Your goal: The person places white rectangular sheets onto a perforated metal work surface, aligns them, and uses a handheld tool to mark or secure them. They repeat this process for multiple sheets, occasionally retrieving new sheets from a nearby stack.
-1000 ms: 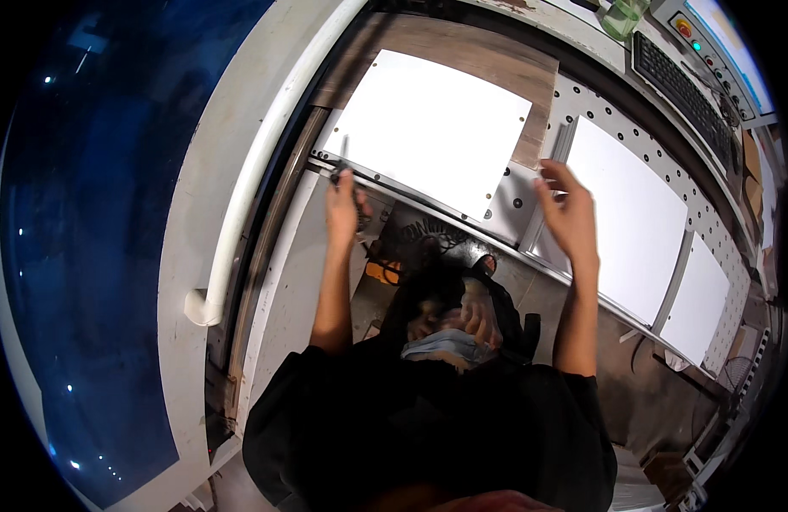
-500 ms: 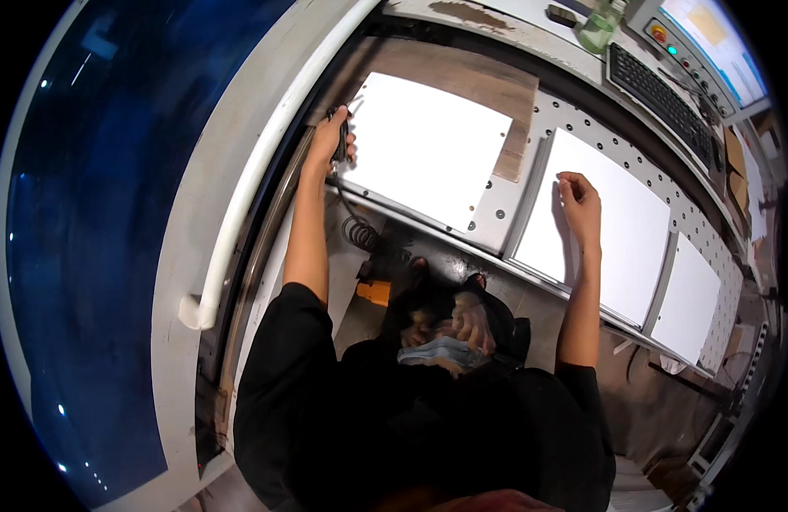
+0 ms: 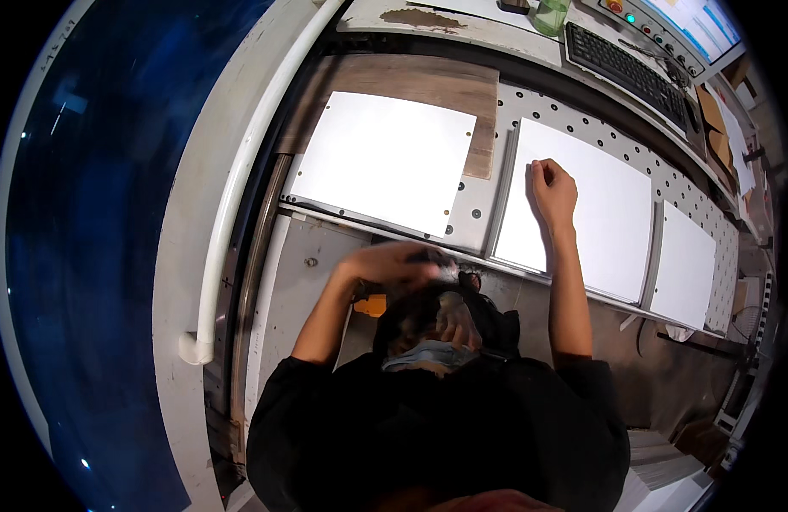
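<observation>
L hand [image 3: 394,263] has come off the left white panel [image 3: 381,158] and pulled back toward the head, blurred, fingers can't tell. R hand [image 3: 554,189] now rests fisted, fingers curled together, on the middle white panel [image 3: 598,213], which lies flat on the perforated tabletop [image 3: 530,107]; left panel's free, so work looks to be shifting to the middle one.

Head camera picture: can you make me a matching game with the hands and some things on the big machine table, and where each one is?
Things:
1. right hand
2. left hand
3. keyboard
4. green bottle

Places:
a. raised near the person's head, blurred
b. fist resting on the middle white sheet
c. top edge, left of the keyboard
d. upper right, below the screen

Pairs: 1-b, 2-a, 3-d, 4-c
</observation>
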Demonstrator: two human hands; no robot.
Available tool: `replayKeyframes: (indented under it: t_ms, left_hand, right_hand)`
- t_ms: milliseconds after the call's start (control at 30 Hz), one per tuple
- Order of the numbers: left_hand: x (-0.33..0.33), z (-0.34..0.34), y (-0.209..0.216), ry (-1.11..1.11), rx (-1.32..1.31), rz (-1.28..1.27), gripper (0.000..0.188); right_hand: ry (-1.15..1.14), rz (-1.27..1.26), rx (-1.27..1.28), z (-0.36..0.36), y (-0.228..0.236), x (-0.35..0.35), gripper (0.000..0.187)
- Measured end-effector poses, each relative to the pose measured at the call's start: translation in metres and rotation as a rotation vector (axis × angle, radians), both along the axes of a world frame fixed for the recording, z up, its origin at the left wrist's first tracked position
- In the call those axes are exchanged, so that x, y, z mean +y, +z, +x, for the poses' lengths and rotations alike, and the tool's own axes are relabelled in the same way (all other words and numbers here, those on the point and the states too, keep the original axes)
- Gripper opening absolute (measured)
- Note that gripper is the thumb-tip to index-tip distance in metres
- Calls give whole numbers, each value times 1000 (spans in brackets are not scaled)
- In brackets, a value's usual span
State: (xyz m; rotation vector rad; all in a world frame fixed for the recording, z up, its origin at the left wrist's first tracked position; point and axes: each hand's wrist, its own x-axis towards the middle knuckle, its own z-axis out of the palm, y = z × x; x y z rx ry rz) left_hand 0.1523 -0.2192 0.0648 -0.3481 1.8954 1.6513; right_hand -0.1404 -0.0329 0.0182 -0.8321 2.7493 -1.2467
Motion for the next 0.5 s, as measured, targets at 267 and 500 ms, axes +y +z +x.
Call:
replayKeyframes:
  t_ms: [267, 500]
  left_hand:
    - [-34, 87, 104, 1272, 511, -1075, 55]
    - [-35, 148, 98, 1775, 663, -1660, 57]
  right_hand:
    - [0, 12, 18, 8, 3, -5, 28]
    - [55, -71, -46, 18, 6, -7, 27]
